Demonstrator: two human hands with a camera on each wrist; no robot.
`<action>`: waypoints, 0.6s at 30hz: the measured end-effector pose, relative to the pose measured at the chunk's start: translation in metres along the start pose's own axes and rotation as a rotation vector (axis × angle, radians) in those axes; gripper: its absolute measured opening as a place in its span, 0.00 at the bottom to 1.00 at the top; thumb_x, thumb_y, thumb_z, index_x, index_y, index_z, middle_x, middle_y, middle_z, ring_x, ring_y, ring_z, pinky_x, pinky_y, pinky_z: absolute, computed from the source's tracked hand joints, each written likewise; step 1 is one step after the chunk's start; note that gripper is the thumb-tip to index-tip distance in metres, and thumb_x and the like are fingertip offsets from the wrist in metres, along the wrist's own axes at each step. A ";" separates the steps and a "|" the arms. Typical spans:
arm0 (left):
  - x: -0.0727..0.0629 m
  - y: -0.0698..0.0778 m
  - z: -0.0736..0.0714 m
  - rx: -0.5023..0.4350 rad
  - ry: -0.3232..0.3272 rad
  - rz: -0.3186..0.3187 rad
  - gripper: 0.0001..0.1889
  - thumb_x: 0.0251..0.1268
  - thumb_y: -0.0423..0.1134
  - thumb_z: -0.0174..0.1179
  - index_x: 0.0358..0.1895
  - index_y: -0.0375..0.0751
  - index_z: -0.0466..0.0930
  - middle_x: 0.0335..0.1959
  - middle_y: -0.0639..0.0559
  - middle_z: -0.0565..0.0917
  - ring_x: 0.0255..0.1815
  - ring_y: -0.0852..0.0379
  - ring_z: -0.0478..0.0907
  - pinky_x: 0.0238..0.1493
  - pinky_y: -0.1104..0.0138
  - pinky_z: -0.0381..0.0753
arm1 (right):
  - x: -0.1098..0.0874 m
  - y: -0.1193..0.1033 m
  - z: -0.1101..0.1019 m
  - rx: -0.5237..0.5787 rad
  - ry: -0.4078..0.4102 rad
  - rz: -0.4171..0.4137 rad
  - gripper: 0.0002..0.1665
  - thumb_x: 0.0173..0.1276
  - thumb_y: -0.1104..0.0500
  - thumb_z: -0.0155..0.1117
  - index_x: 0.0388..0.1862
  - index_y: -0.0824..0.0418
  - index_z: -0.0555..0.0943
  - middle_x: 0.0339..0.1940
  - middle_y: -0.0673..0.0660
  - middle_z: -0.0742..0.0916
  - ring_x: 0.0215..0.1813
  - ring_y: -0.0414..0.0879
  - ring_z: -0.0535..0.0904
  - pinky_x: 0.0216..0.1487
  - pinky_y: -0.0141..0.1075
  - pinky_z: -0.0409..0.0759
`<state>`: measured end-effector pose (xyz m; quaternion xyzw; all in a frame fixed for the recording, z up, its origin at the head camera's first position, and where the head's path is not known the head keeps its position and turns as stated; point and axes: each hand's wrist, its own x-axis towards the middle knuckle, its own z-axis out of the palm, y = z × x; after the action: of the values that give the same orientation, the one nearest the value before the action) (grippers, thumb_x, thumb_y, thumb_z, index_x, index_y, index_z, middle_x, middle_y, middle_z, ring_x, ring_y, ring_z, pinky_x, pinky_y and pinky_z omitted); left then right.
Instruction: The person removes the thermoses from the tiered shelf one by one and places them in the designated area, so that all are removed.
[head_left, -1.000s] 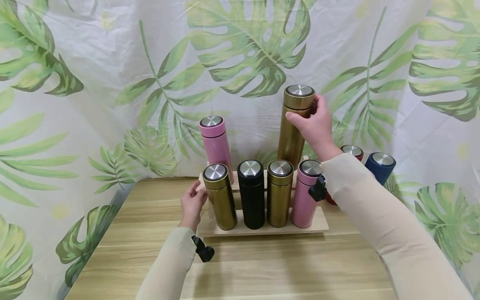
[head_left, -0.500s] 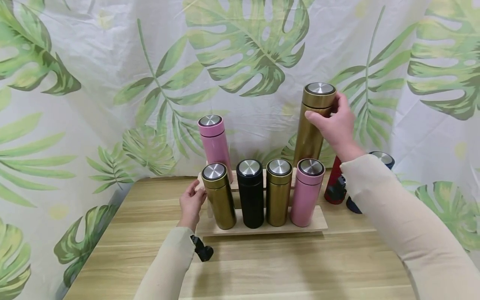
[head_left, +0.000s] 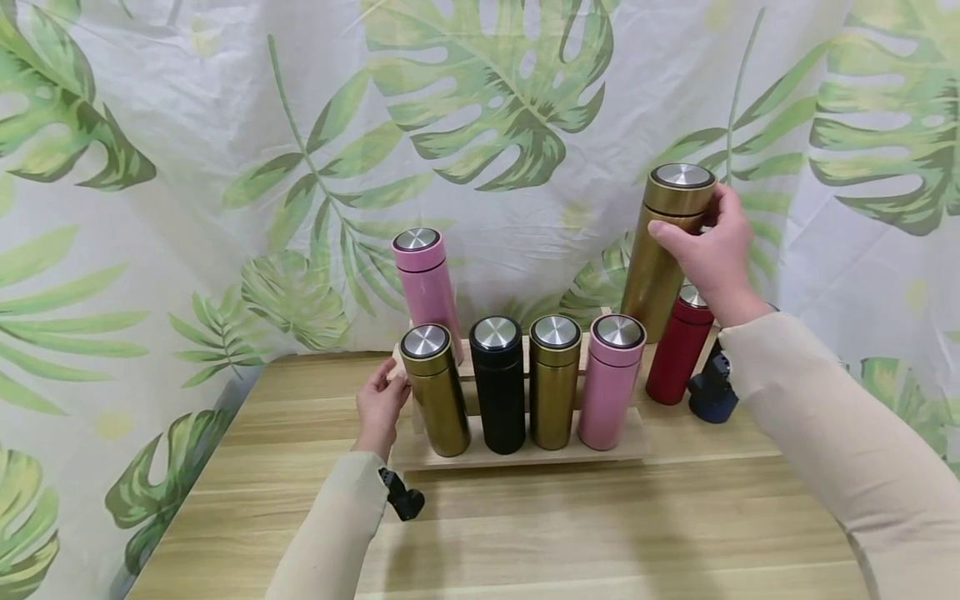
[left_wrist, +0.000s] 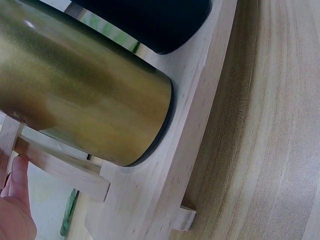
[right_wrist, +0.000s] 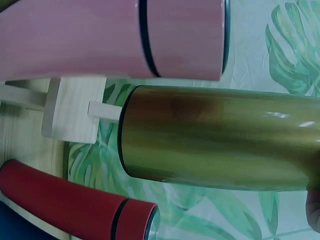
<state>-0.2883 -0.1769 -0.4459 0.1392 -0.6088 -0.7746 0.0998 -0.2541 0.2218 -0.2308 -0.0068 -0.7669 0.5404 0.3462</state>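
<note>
Up at the right, my right hand (head_left: 716, 250) grips a gold thermos (head_left: 656, 275) just below its lid, thumb in front. Its base hangs in the air beyond the right end of the two-step wooden rack (head_left: 517, 457). My left hand (head_left: 378, 408) holds the rack's left end; in the left wrist view its fingers (left_wrist: 19, 182) are against a wooden strut. The front step carries a gold thermos (head_left: 442, 408), a black thermos (head_left: 502, 400), another gold thermos (head_left: 553, 400) and a pink thermos (head_left: 609, 400). A second pink thermos (head_left: 427, 283) stands on the back step.
Right of the rack, a red thermos (head_left: 678, 350) stands on the wooden table (head_left: 300, 408). Beside it is a blue thermos (head_left: 712, 407), mostly hidden by my right wrist and its camera. A leaf-patterned cloth (head_left: 300, 125) hangs behind.
My right hand has carried the gold thermos rightwards, from above the back step to past the rack's right end. The left hand keeps its place on the rack.
</note>
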 end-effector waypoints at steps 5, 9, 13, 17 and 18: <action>0.000 0.000 -0.001 0.009 -0.016 0.015 0.23 0.62 0.26 0.53 0.63 0.32 0.67 0.31 0.54 0.73 0.27 0.69 0.76 0.36 0.78 0.81 | -0.002 0.004 -0.011 -0.031 -0.003 0.019 0.31 0.52 0.54 0.68 0.54 0.56 0.69 0.38 0.43 0.74 0.41 0.37 0.68 0.38 0.26 0.70; 0.000 0.000 -0.002 0.009 -0.013 0.016 0.23 0.62 0.26 0.53 0.62 0.32 0.67 0.31 0.54 0.74 0.27 0.69 0.77 0.36 0.77 0.81 | -0.004 0.008 -0.020 -0.054 -0.003 0.055 0.32 0.54 0.52 0.66 0.57 0.55 0.67 0.39 0.42 0.73 0.42 0.36 0.68 0.38 0.27 0.70; 0.001 0.000 -0.003 0.004 -0.003 0.016 0.23 0.62 0.26 0.53 0.62 0.33 0.68 0.33 0.52 0.75 0.27 0.68 0.77 0.37 0.77 0.81 | -0.008 0.012 -0.027 -0.075 0.006 0.086 0.33 0.55 0.50 0.66 0.59 0.54 0.67 0.41 0.41 0.73 0.44 0.36 0.68 0.39 0.27 0.71; 0.001 0.000 -0.003 0.006 -0.017 0.016 0.23 0.62 0.26 0.52 0.63 0.32 0.67 0.36 0.50 0.75 0.28 0.68 0.77 0.38 0.77 0.81 | -0.013 0.017 -0.036 -0.105 0.011 0.095 0.31 0.55 0.49 0.65 0.57 0.52 0.67 0.40 0.41 0.73 0.43 0.36 0.67 0.39 0.26 0.70; 0.001 -0.001 -0.003 0.011 -0.020 0.016 0.24 0.63 0.25 0.52 0.63 0.32 0.66 0.37 0.50 0.76 0.29 0.69 0.77 0.38 0.77 0.81 | -0.014 0.019 -0.038 -0.109 0.012 0.093 0.30 0.55 0.50 0.65 0.56 0.52 0.68 0.40 0.41 0.73 0.43 0.36 0.67 0.38 0.26 0.69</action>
<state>-0.2884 -0.1796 -0.4473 0.1271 -0.6149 -0.7719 0.0994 -0.2297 0.2554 -0.2471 -0.0643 -0.7918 0.5133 0.3246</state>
